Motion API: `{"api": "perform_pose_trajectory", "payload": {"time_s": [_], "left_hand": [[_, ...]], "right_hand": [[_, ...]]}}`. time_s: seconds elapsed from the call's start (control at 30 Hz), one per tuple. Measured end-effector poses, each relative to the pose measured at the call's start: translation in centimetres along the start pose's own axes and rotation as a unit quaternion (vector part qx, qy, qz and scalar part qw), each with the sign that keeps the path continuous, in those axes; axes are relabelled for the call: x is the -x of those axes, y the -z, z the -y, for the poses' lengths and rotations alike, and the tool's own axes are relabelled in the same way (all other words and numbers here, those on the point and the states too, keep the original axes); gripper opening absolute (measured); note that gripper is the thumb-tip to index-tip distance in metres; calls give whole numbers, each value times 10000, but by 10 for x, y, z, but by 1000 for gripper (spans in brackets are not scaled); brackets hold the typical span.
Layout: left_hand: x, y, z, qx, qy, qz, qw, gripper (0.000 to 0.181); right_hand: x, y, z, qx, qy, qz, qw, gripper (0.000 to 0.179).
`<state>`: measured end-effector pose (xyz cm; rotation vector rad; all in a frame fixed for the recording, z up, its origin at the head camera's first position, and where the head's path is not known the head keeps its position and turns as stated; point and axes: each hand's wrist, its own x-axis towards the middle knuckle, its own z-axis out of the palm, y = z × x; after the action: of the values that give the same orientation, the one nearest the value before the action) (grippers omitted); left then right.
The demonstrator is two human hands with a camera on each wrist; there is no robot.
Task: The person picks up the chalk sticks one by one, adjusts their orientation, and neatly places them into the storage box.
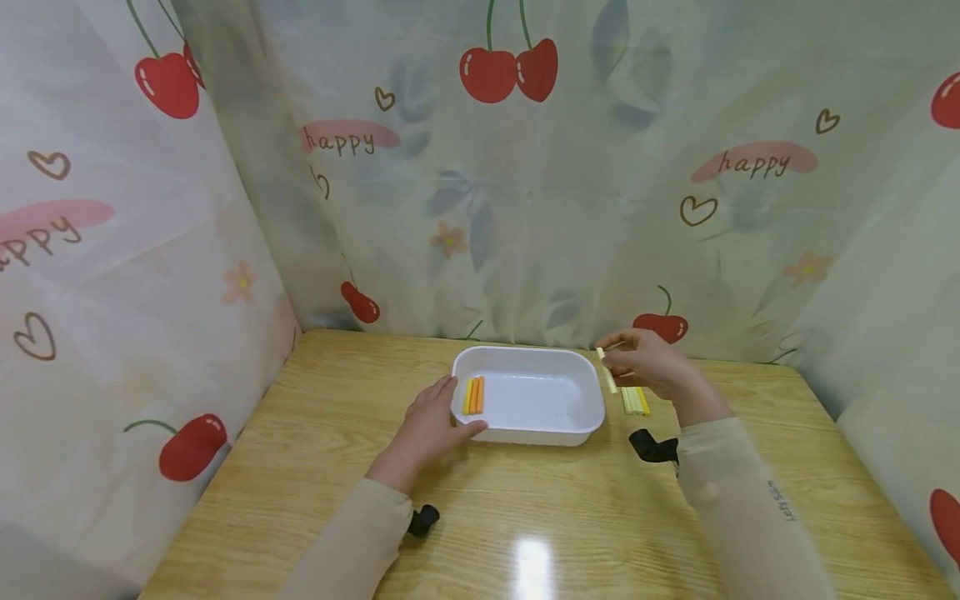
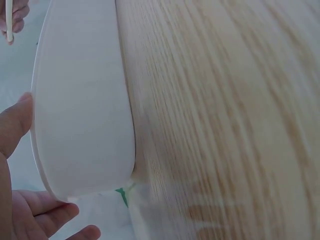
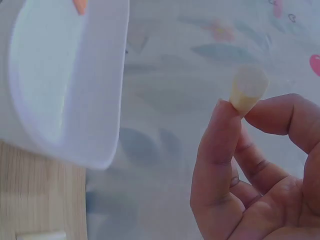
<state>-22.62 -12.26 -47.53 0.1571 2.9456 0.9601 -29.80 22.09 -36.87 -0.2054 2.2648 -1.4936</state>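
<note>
A white plastic tray (image 1: 536,436) stands near the back of the table. My left hand (image 1: 427,427) grips its left end, with the thumb at the front rim and the fingers along the side. Inside the tray, yellow and orange sticks (image 1: 473,396) lie side by side at the left. Just beyond the tray's right end, my right hand (image 1: 651,364) holds up a pale yellow chalk-like stick (image 1: 611,382). In the right wrist view the stick (image 3: 248,90) is pinched between thumb and forefinger, with its round end showing.
A small row of pale and yellow sticks (image 1: 636,402) lies on the wooden table (image 1: 480,508), below the right hand. Patterned cloth (image 1: 525,233) hangs behind the table and at both sides. Black wrist devices (image 1: 652,446) sit by both sleeves.
</note>
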Motion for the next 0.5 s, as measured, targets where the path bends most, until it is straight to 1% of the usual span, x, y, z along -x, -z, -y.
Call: {"api": "perform_pose_trajectory", "payload": {"time_s": [0.1, 0.3, 0.5], "left_hand": [[0, -1, 0, 29, 16, -5, 10000, 100], [0, -1, 0, -10, 42, -4, 10000, 100], [0, 0, -1, -27, 105, 53, 9999, 101]], "right_hand": [[-3, -9, 3, -157, 69, 29, 9998, 46], [-13, -29, 11, -501, 238, 117, 9984, 40], [-25, -50, 14, -712, 264, -62, 9971, 38]]}}
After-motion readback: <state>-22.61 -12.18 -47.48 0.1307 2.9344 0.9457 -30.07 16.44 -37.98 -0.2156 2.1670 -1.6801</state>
